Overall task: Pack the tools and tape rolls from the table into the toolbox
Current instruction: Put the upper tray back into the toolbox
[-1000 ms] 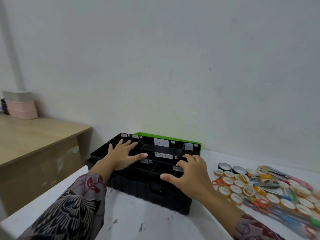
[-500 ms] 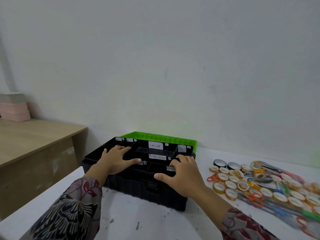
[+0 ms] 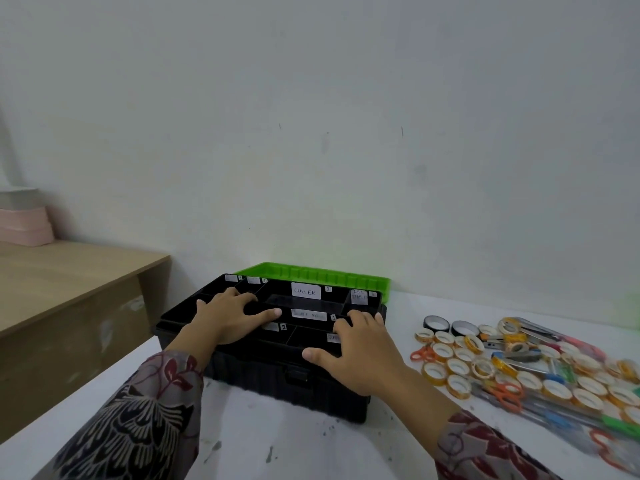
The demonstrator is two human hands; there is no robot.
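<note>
Both grips (image 3: 230,318) (image 3: 363,356) atop "CUTTER"-labelled toolbox (image 3: 263,377)

light: soft, even, dim | shadows: faint | edges: blurred, wide-angle bowed

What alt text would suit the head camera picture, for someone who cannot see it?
A person's left hand and right hand rest on the divided tray of an open toolbox with a green lid, on a white table. To its right lies a heap of tape rolls and orange scissors.
</note>
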